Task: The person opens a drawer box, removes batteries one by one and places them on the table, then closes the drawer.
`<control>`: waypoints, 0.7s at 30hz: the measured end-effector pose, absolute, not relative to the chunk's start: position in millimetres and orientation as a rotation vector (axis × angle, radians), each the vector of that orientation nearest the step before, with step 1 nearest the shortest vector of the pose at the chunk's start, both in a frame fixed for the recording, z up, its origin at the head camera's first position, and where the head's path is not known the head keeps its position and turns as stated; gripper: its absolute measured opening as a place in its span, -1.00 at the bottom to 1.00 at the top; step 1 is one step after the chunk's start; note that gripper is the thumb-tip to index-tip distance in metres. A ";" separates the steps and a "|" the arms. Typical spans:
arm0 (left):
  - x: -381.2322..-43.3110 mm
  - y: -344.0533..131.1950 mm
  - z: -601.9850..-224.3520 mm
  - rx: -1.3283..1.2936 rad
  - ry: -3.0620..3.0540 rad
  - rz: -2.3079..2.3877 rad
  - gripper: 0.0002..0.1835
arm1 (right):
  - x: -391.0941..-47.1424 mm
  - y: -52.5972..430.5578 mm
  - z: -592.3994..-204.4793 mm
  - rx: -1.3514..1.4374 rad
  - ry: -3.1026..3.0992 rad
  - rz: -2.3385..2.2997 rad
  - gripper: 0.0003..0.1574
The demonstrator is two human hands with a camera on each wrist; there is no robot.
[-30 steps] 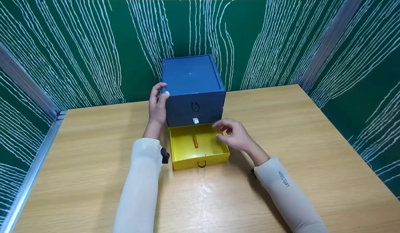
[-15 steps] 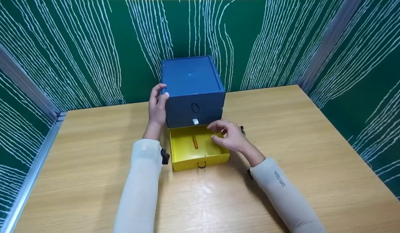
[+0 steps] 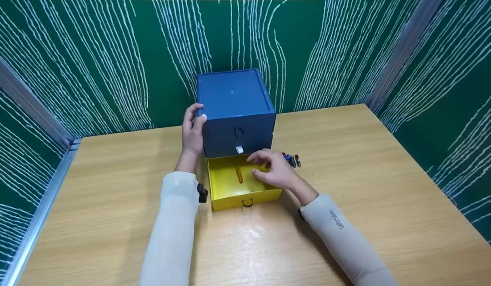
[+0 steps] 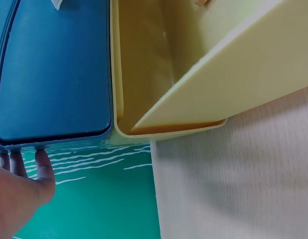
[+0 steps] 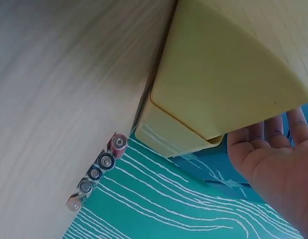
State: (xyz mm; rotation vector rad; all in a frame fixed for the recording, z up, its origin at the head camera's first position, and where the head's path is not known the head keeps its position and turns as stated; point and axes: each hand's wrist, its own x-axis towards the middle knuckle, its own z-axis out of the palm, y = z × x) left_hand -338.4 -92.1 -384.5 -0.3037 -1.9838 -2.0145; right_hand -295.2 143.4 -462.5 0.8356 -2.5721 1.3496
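Note:
A blue drawer box (image 3: 233,99) stands at the back of the table, its lower yellow drawer (image 3: 225,203) pulled out towards me. My left hand (image 3: 192,133) rests against the box's left side, and the left wrist view shows its fingertips touching there. Inside the drawer lies a small orange stick-like piece, perhaps a battery (image 3: 240,174). Over the right part of the drawer hovers my right hand (image 3: 278,170), fingers loosely bent and thumb apart; I see nothing between them. In the right wrist view its fingers (image 5: 275,133) reach past the drawer wall.
Several batteries (image 5: 106,160) stand or lie in a row on the wooden table (image 3: 348,159), right of the drawer. The drawer front has a black loop handle (image 3: 247,203). A white tab (image 3: 239,149) sits low on the blue front. Green walls (image 3: 170,59) enclose the back and sides.
My right hand has moved left and slightly down over the drawer, uncovering the batteries on the table behind it. My left hand has stayed on the blue box.

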 end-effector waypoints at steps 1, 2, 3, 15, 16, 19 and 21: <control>-341.0 -92.9 -387.1 -0.306 -1.984 -2.014 -0.63 | -295.3 142.4 -463.0 0.839 -2.573 1.350 -0.70; -343.4 -93.8 -389.6 -0.306 -1.985 -2.010 -0.64 | -295.2 141.4 -463.2 0.844 -2.573 1.348 -0.70; -345.7 -94.4 -392.0 -0.305 -1.985 -2.008 -0.65 | -295.4 140.4 -463.7 0.846 -2.576 1.343 -0.70; -351.7 -94.7 -399.7 -0.303 -1.982 -1.986 -0.68 | -299.9 131.7 -468.1 0.819 -2.650 1.251 -0.71; -351.8 -94.8 -399.9 -0.311 -1.975 -1.986 -0.68 | -300.2 131.0 -468.2 0.825 -2.657 1.239 -0.71; -352.0 -95.4 -400.0 -0.331 -1.958 -1.984 -0.68 | -301.6 129.1 -469.3 0.851 -2.668 1.210 -0.72; -352.6 -95.6 -399.9 -0.342 -1.952 -1.980 -0.68 | -302.4 127.5 -469.7 0.862 -2.673 1.198 -0.72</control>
